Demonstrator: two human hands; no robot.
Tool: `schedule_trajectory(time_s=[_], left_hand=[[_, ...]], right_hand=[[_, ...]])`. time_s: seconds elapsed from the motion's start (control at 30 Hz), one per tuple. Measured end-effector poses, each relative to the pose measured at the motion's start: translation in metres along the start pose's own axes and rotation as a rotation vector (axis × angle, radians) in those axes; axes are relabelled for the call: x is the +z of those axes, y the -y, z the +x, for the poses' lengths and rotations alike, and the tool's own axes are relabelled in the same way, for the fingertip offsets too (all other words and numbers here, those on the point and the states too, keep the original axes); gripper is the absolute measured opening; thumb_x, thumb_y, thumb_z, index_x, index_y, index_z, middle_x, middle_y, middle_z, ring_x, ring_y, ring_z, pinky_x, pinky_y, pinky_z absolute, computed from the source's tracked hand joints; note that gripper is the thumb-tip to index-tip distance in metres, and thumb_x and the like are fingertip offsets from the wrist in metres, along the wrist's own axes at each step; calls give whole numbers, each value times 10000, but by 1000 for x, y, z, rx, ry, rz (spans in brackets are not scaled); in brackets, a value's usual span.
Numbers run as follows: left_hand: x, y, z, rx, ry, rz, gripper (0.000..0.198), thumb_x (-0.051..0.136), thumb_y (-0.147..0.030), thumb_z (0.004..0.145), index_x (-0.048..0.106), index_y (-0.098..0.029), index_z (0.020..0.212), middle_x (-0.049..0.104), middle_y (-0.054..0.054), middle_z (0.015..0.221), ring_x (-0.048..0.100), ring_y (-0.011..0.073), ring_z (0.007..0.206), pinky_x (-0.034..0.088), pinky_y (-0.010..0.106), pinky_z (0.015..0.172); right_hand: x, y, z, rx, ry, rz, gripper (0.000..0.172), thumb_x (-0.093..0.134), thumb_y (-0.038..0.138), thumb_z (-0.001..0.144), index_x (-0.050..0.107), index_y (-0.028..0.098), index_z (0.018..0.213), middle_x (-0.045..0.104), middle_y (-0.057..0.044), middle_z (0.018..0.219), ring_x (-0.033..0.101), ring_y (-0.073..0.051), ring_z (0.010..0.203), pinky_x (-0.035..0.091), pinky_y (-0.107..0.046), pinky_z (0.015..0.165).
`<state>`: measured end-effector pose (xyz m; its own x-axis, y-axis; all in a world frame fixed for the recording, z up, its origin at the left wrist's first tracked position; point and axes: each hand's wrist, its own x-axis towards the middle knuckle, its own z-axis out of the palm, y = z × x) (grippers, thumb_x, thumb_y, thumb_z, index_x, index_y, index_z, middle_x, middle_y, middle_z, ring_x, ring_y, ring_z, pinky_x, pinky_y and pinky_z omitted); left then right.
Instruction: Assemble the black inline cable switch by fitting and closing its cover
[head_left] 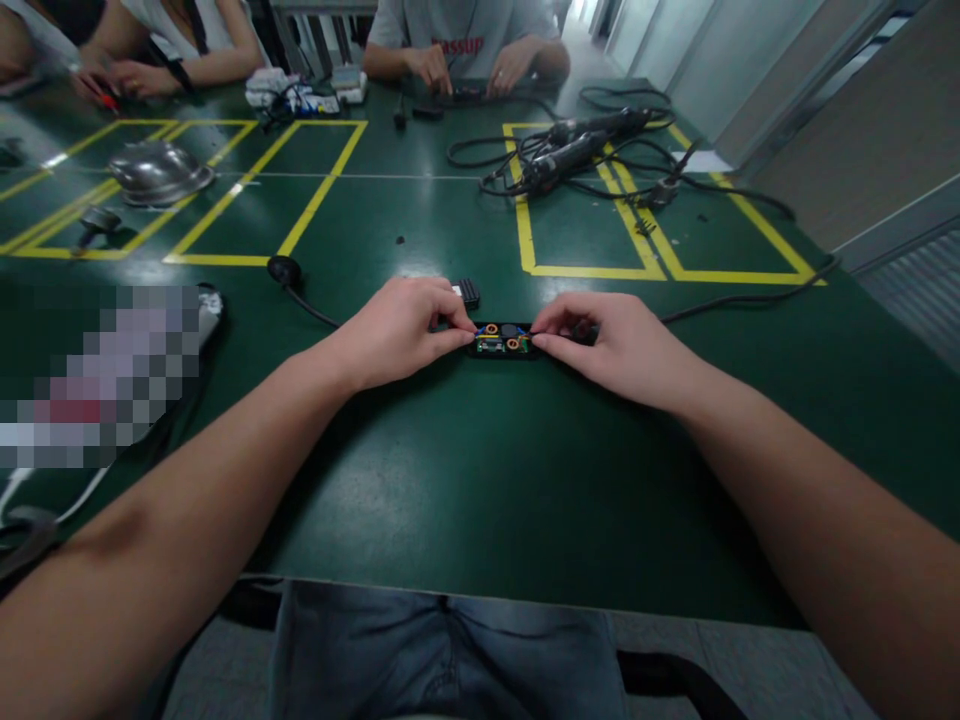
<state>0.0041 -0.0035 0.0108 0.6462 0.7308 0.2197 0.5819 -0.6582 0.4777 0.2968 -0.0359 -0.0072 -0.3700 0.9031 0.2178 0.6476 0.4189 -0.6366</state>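
Observation:
A small open black electronics case point(503, 354) lies on the green table in front of me. Inside it show a green circuit board point(491, 344), copper coils and thin coloured wires. My left hand point(401, 335) is closed, its thumb and fingertips pinching at the case's left end. At the opposite end my right hand point(607, 340) pinches in the same way; its fingers partly hide the cable entry there. Whether the fingertips grip the wall or the wires is too small to tell. Just behind the case, near my left fingers, sits a ribbed black part point(468, 292).
A black plug point(283, 270) on a cable lies left of my left hand. Another black cable point(750, 298) runs off right. Coiled cables with black tools point(574, 155), a metal housing point(159, 172) and a blurred-out device point(112, 375) lie around. Co-workers' hands point(431, 70) work across the table.

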Motion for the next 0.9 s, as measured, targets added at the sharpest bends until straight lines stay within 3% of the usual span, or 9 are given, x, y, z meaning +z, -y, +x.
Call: schedule_trajectory(time_s=[0.23, 0.4, 0.57, 0.63, 0.77, 0.9], left_hand=[[-3, 1, 1, 19, 23, 75, 160, 761, -303, 1023, 873, -230, 935, 779, 55, 963, 708, 240, 965, 549, 397, 990], [4, -3, 0, 15, -40, 105, 189, 732, -332, 1037, 879, -219, 997, 803, 95, 1156, 683, 298, 1140, 519, 478, 1093], [12, 1, 2, -156, -198, 175, 343, 685, -367, 1068, 855, -258, 1345, 774, 133, 1473, 664, 371, 1330, 474, 593, 1198], [13, 6, 3, -205, -198, 185, 415, 697, -376, 1067, 818, -278, 1451, 758, 135, 1548, 675, 381, 1357, 484, 601, 1209], [13, 12, 5, -228, -103, 181, 344, 698, -349, 1076, 861, -290, 1373, 838, 118, 1417, 749, 361, 1265, 552, 556, 1153], [11, 9, 4, -210, -134, 191, 311, 697, -345, 1078, 865, -290, 1334, 862, 104, 1311, 762, 338, 1203, 571, 504, 1109]], right_hand=[[3, 1, -1, -4, -27, -15, 169, 791, 389, 995, 834, 257, 900, 810, -55, 854, 694, -249, 763, 551, -404, 747], [4, 4, -2, -11, -35, -17, 125, 747, 316, 974, 807, 253, 885, 798, -50, 847, 682, -242, 751, 543, -396, 731], [5, 5, -3, -30, -33, -31, 115, 730, 305, 974, 783, 260, 882, 795, -55, 861, 688, -254, 769, 548, -407, 740], [5, 5, -3, -30, -35, -45, 122, 726, 315, 983, 776, 271, 881, 798, -54, 872, 697, -267, 780, 558, -423, 755], [6, 5, -3, -41, -42, -55, 108, 702, 302, 982, 758, 274, 895, 797, -59, 880, 701, -272, 785, 559, -425, 755], [10, 3, -4, -44, -47, -51, 55, 692, 299, 971, 735, 266, 964, 780, -58, 890, 706, -267, 802, 564, -418, 779]])
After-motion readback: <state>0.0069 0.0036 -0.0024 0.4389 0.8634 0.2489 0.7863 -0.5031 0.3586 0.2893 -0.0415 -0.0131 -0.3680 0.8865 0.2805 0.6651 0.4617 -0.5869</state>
